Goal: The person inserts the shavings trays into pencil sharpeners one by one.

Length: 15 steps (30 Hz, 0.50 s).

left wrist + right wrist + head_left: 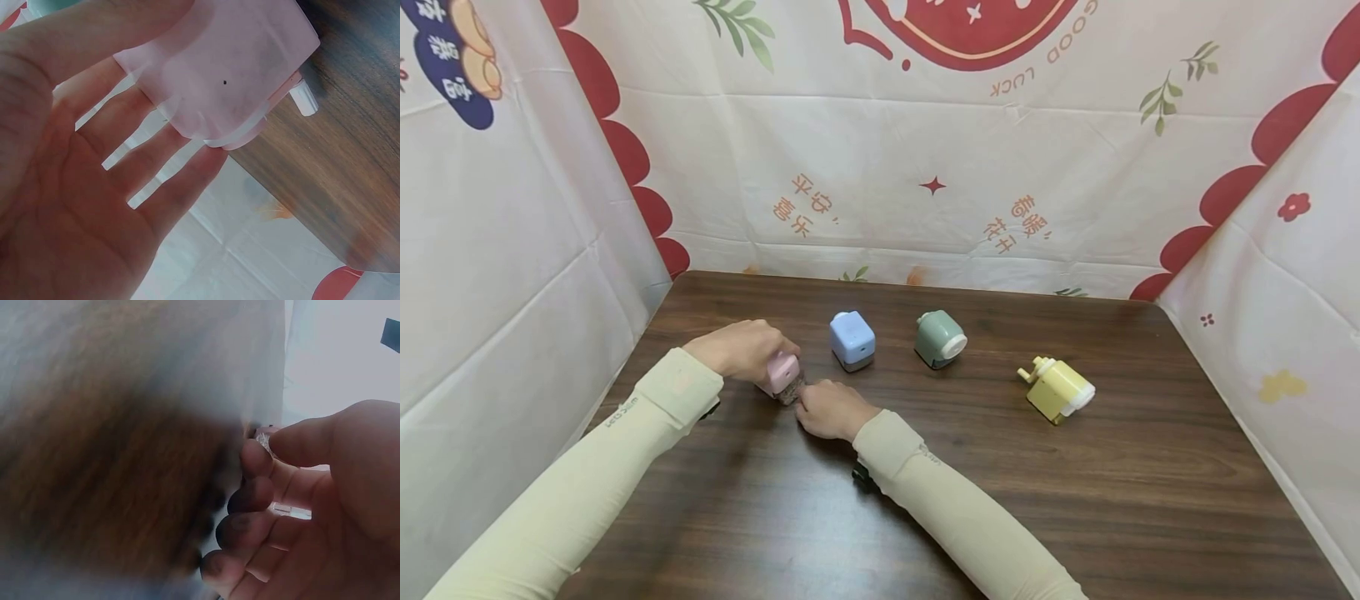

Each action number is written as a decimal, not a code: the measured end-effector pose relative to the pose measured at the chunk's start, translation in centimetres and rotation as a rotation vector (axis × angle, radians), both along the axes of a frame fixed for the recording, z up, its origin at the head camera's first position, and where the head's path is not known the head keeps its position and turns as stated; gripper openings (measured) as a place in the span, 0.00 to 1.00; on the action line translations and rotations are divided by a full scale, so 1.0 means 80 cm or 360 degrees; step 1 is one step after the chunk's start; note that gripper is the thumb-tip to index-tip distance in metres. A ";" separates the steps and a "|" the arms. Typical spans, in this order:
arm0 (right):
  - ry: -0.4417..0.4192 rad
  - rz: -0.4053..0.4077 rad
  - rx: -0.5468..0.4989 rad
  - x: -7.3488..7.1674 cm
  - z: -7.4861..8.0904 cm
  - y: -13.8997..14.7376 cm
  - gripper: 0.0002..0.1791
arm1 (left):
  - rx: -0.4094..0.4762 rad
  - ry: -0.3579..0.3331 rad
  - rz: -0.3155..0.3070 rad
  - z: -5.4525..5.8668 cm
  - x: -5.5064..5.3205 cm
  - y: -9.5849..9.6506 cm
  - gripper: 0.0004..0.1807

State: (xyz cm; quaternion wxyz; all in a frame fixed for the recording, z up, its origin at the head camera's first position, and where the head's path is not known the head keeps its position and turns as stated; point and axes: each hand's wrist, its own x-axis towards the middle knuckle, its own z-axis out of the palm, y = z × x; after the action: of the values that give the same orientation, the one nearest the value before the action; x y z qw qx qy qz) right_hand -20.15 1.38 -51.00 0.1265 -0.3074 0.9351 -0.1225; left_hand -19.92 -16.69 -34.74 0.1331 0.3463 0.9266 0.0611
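Note:
My left hand (pixel 741 348) grips a pink pencil sharpener (pixel 784 369) at the left of the table. In the left wrist view the thumb lies across the pink body (pixel 250 56) and the fingers spread along its other side; a white crank knob (pixel 304 98) sticks out. A clear shavings drawer (pixel 792 392), dark with shavings, shows at the sharpener's front. Right at this drawer, my right hand (pixel 835 410) has its fingers curled. The right wrist view shows thumb and forefinger pinching a clear edge (pixel 264 440), mostly hidden by the fingers.
Behind the hands stand a blue sharpener (pixel 852 340) and a green sharpener (pixel 938 337). Farther right is a yellow sharpener (pixel 1060 389) with its crank out. The brown wooden table (pixel 1000 492) is bordered by white printed cloth (pixel 865 150) at the back and both sides.

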 end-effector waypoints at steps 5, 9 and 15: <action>-0.0007 -0.0015 -0.0023 0.003 0.002 -0.004 0.17 | 0.0004 0.0003 -0.0009 0.001 0.000 0.001 0.21; -0.0011 -0.0024 -0.0029 0.004 0.004 -0.007 0.17 | -0.0001 -0.0005 -0.0005 0.000 0.000 0.001 0.21; 0.0014 -0.0015 -0.0055 0.002 0.000 -0.014 0.14 | 0.0011 -0.0001 -0.0016 0.001 0.000 0.001 0.20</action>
State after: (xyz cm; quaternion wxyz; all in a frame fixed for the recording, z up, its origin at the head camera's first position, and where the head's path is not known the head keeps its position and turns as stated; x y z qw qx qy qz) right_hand -19.96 0.29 -51.02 0.1166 -0.3057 0.9348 -0.1379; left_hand -19.91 -16.63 -34.64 0.1324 0.3512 0.9247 0.0637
